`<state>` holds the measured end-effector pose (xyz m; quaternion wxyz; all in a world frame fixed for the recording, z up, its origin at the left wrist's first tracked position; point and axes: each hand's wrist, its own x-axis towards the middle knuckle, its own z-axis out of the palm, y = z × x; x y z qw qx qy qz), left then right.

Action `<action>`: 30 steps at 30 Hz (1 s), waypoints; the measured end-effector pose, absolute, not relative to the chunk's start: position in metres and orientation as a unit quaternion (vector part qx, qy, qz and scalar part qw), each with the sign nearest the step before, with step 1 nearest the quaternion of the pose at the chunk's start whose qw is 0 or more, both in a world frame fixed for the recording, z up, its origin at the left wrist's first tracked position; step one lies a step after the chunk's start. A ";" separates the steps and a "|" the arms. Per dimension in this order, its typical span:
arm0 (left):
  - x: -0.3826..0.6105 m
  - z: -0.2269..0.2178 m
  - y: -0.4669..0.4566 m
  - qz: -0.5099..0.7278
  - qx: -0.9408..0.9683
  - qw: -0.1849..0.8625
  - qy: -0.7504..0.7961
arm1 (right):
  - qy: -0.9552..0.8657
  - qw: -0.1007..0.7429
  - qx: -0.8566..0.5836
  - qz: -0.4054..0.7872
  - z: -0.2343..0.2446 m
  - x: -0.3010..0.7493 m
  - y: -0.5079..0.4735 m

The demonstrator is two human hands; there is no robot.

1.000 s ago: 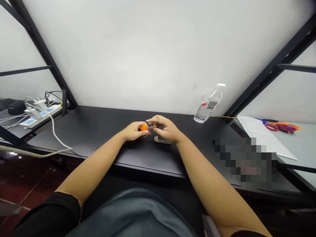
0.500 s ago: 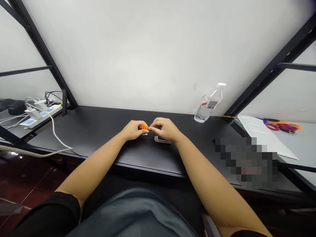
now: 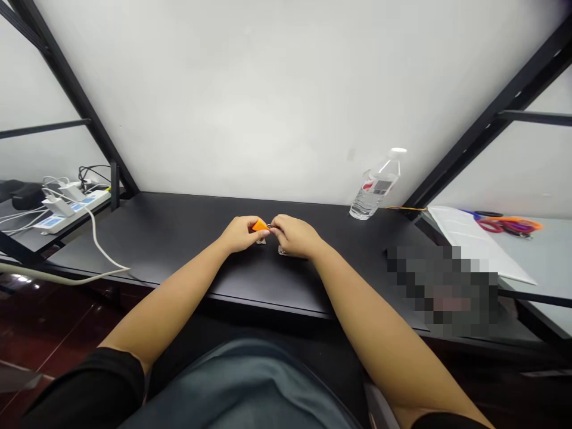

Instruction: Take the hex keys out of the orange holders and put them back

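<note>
My left hand pinches a small bright orange piece between thumb and fingers. At the right end of that piece sits a small dark metal bit, where the fingertips of my right hand are closed on it. The two hands almost meet above the black table. Partly under my right hand lies a flat silvery metal piece, mostly hidden. Another small light metal piece shows just below my left fingertips; its kind is too small to make out.
A clear water bottle with a white cap stands at the back right. White paper and coloured cords lie on the right-hand surface. At left are a power strip and a white cable. A blurred-out dark patch covers the right front.
My right hand has lowered and turned, its fingers closing further at the end of the orange piece. It now covers most of the silvery metal piece. The left hand has barely moved.
</note>
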<state>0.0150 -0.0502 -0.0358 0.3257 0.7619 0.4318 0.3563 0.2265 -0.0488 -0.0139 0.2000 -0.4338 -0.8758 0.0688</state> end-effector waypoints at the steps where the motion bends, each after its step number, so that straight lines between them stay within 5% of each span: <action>1: 0.015 -0.036 -0.050 0.358 0.761 0.326 0.432 | -0.875 0.199 -0.435 0.070 -0.013 0.227 -0.049; 7: 0.012 -0.037 -0.047 0.363 0.767 0.281 0.448 | -0.869 0.183 -0.426 0.170 -0.006 0.247 -0.042; 14: 0.011 -0.040 -0.044 0.375 0.755 0.300 0.447 | -0.835 0.006 -0.473 0.281 -0.008 0.273 -0.034; 30: 0.014 -0.037 -0.050 0.360 0.761 0.343 0.417 | -0.843 -0.025 -0.425 0.328 -0.005 0.270 -0.042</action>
